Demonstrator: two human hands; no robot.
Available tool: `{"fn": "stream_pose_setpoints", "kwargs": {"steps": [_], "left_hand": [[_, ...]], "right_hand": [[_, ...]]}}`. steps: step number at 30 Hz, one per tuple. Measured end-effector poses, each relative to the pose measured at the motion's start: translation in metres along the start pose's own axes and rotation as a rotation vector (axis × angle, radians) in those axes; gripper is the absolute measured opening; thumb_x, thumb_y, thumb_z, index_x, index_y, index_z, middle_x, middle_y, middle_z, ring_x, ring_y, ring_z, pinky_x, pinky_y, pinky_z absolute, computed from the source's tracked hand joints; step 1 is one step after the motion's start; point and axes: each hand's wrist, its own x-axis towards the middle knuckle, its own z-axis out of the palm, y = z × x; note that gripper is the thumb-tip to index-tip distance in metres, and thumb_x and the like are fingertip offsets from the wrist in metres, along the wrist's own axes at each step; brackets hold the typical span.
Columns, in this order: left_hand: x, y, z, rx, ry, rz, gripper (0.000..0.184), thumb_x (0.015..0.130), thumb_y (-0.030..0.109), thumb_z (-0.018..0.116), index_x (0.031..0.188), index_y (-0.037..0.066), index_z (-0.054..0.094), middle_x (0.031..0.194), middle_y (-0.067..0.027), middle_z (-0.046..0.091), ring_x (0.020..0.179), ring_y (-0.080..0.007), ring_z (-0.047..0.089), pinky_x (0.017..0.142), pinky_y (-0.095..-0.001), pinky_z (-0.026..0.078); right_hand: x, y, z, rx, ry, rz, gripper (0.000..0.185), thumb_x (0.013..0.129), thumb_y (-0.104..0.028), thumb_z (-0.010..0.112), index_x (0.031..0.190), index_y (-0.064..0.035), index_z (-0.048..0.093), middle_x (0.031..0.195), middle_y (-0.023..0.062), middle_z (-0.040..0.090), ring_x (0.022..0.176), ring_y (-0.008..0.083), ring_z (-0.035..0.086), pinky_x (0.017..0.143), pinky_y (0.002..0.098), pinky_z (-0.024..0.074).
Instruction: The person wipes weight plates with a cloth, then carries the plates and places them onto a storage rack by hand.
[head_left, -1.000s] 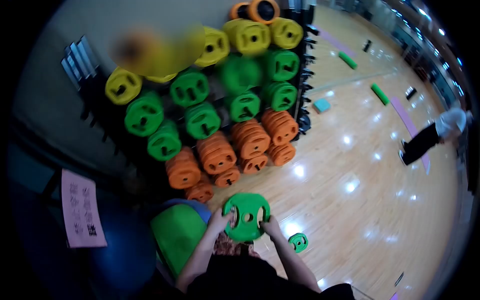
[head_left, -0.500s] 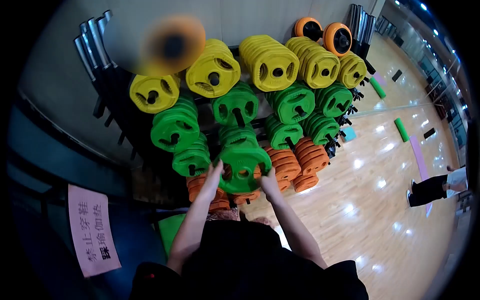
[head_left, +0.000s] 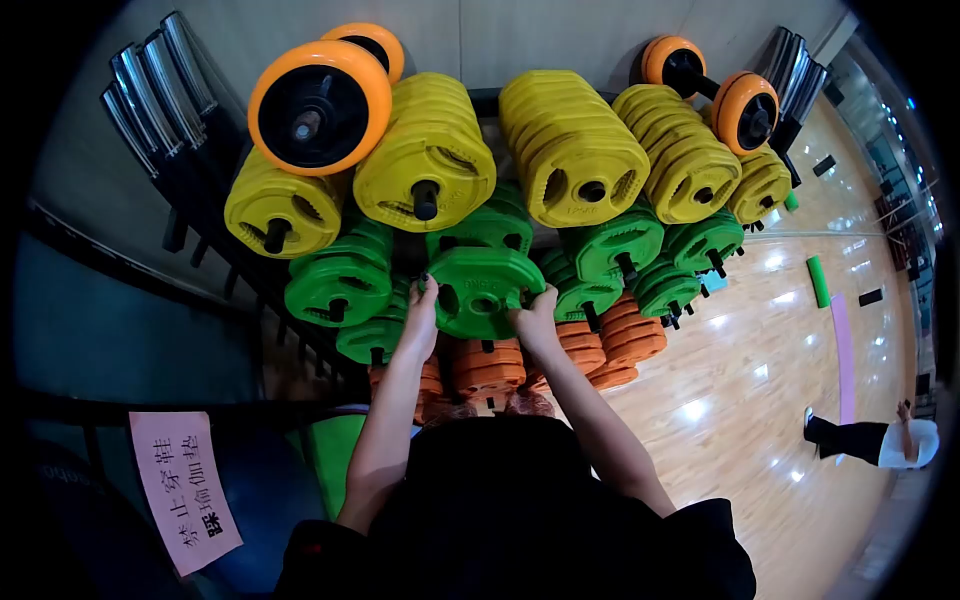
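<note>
Between my two hands, a green weight plate (head_left: 484,285) with a centre hole and grip slots is held up in front of the rack. My left hand (head_left: 423,312) is closed on its left edge, and my right hand (head_left: 534,315) grips the right edge at a slot. Right behind it is a green plate stack (head_left: 485,222) on the rack, partly hidden; whether the two touch I cannot tell. Other green plates (head_left: 340,285) hang at the left and more (head_left: 615,245) at the right. Yellow plates (head_left: 425,165) fill the row above, orange plates (head_left: 487,367) the row below.
Orange-rimmed wheels (head_left: 318,107) rest atop the rack at the left, another pair (head_left: 745,112) at the right. Metal bars (head_left: 150,95) stand at the left. A pink sign (head_left: 185,490) hangs at the lower left. Far right, a person (head_left: 880,440) is beside a purple mat (head_left: 843,360).
My hands have carried the green plate up and towards the rack's green row, tilting it flatter. The view has come closer to the rack, and the floor plate seen earlier is out of view.
</note>
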Motion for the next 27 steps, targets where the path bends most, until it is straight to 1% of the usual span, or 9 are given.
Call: {"fn": "stream_pose_setpoints", "kwargs": {"steps": [5, 9, 11, 15, 19, 20, 21, 22, 27], "left_hand": [[-0.017, 0.007, 0.021, 0.010, 0.141, -0.052, 0.081, 0.083, 0.052, 0.041, 0.135, 0.016, -0.009, 0.141, -0.0098, -0.003, 0.130, -0.0255, -0.005, 0.102, -0.0480, 0.004], [-0.012, -0.010, 0.018, 0.007, 0.081, 0.002, 0.081, 0.083, 0.053, 0.039, 0.134, 0.017, -0.012, 0.141, -0.0109, -0.006, 0.130, -0.0282, -0.008, 0.102, -0.0494, -0.001], [-0.010, -0.013, 0.022, -0.006, 0.116, 0.008, 0.083, 0.082, 0.055, 0.039, 0.134, 0.017, -0.013, 0.141, -0.0109, -0.007, 0.129, -0.0291, -0.008, 0.102, -0.0497, -0.001], [0.021, -0.023, 0.014, 0.050, 0.171, 0.061, 0.084, 0.081, 0.057, 0.039, 0.135, 0.016, -0.010, 0.141, -0.0105, -0.006, 0.130, -0.0291, -0.006, 0.102, -0.0496, 0.001], [0.022, -0.013, 0.026, 0.025, 0.216, 0.087, 0.092, 0.076, 0.063, 0.042, 0.134, 0.015, -0.011, 0.140, -0.0103, -0.003, 0.130, -0.0280, -0.004, 0.102, -0.0463, 0.003], [0.020, -0.016, 0.019, -0.109, -0.018, -0.050, 0.094, 0.074, 0.064, 0.042, 0.134, 0.016, -0.013, 0.140, -0.0113, -0.003, 0.130, -0.0277, -0.003, 0.102, -0.0467, 0.003], [0.020, -0.017, 0.015, -0.239, -0.252, -0.187, 0.097, 0.073, 0.066, 0.043, 0.133, 0.016, -0.014, 0.140, -0.0124, -0.004, 0.130, -0.0274, -0.003, 0.102, -0.0471, 0.002], [0.003, 0.000, 0.035, -0.266, -0.133, -0.310, 0.098, 0.071, 0.067, 0.043, 0.134, 0.014, -0.012, 0.140, -0.0147, -0.002, 0.130, -0.0275, 0.000, 0.102, -0.0493, 0.003], [0.025, -0.002, 0.043, -0.287, -0.186, -0.291, 0.099, 0.069, 0.072, 0.037, 0.135, 0.010, -0.005, 0.139, -0.0181, 0.003, 0.129, -0.0289, 0.005, 0.101, -0.0518, 0.003]], "right_hand": [[0.001, -0.005, -0.007, 0.050, -0.105, 0.014, 0.056, 0.062, 0.003, 0.054, 0.109, 0.0033, 0.025, 0.100, 0.0130, 0.040, 0.092, 0.0198, 0.044, 0.081, 0.0300, 0.0386], [0.015, 0.002, -0.013, 0.024, -0.164, 0.068, 0.058, 0.060, 0.006, 0.051, 0.111, 0.0057, 0.023, 0.102, 0.0144, 0.040, 0.095, 0.0213, 0.044, 0.082, 0.0301, 0.0393], [0.025, 0.012, -0.010, -0.030, -0.080, -0.007, 0.055, 0.062, -0.006, 0.063, 0.105, 0.0102, 0.033, 0.101, 0.0210, 0.042, 0.094, 0.0295, 0.046, 0.084, 0.0339, 0.0357], [0.057, 0.025, 0.009, -0.048, -0.059, -0.066, 0.062, 0.059, -0.007, 0.064, 0.109, 0.0104, 0.032, 0.104, 0.0226, 0.041, 0.095, 0.0320, 0.045, 0.084, 0.0348, 0.0356], [0.056, -0.013, -0.010, 0.539, -0.368, 0.606, 0.064, 0.065, -0.009, 0.064, 0.120, -0.0008, 0.032, 0.116, 0.0151, 0.041, 0.105, 0.0282, 0.043, 0.087, 0.0414, 0.0365], [0.053, -0.018, -0.015, 0.667, -0.434, 0.713, 0.058, 0.069, -0.010, 0.063, 0.120, -0.0042, 0.035, 0.117, 0.0129, 0.042, 0.105, 0.0267, 0.044, 0.087, 0.0427, 0.0371], [0.053, -0.015, -0.020, 0.820, -0.534, 0.752, 0.048, 0.074, -0.011, 0.060, 0.117, -0.0092, 0.040, 0.115, 0.0098, 0.045, 0.103, 0.0248, 0.046, 0.086, 0.0434, 0.0382], [0.051, -0.015, -0.021, 0.912, -0.592, 0.832, 0.052, 0.077, -0.023, 0.061, 0.121, -0.0098, 0.037, 0.118, 0.0073, 0.044, 0.107, 0.0245, 0.043, 0.090, 0.0443, 0.0339], [0.048, -0.014, -0.004, 0.898, -0.563, 0.761, 0.072, 0.073, -0.039, 0.066, 0.125, -0.0041, 0.030, 0.125, 0.0106, 0.037, 0.115, 0.0251, 0.035, 0.093, 0.0416, 0.0288]]}}
